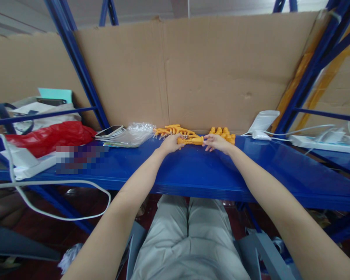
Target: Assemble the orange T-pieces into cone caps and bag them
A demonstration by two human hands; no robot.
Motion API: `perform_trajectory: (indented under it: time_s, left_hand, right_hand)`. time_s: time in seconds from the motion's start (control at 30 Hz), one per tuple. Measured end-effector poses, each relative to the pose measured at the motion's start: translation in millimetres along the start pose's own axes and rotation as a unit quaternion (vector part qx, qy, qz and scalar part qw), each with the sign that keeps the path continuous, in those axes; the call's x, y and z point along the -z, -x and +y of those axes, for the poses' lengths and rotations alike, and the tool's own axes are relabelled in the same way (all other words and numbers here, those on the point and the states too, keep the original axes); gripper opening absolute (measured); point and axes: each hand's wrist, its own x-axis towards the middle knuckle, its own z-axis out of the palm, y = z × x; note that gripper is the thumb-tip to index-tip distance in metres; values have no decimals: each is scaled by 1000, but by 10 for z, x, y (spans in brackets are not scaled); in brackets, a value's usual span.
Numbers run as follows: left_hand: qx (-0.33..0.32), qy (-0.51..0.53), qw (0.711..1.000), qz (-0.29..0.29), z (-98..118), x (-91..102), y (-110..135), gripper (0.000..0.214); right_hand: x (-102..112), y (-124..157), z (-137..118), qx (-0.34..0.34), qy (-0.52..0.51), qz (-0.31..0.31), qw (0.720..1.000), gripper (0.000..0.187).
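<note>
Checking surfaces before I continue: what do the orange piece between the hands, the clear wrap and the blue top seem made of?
Orange piece: probably plastic, low-sheen; even colour, moulded-looking form.
Clear wrap: likely thin plastic film, glossy; see-through with crinkled highlights.
Blue top: perhaps painted metal, glossy; smooth with soft reflections, though the base material is hidden.

A pixelated patch (78, 159) masks part of the desk (128, 163); the left hand (171, 144) covers part of the orange pieces (176, 128), whose chains (156, 135) are too small to count; the right edge cuts the power strip (323, 144), the left edge the white cable (61, 182), the bottom edge both forearms (113, 221)
</note>
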Motion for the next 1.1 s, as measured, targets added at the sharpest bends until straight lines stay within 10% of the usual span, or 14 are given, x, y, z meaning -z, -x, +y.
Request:
perform_trajectory:
  time_s: [1.1]
  left_hand:
    - [-9, 52, 999, -15, 35, 11, 4, 27]
  right_hand:
    - [30, 41, -21, 3, 0, -1, 1000, 48]
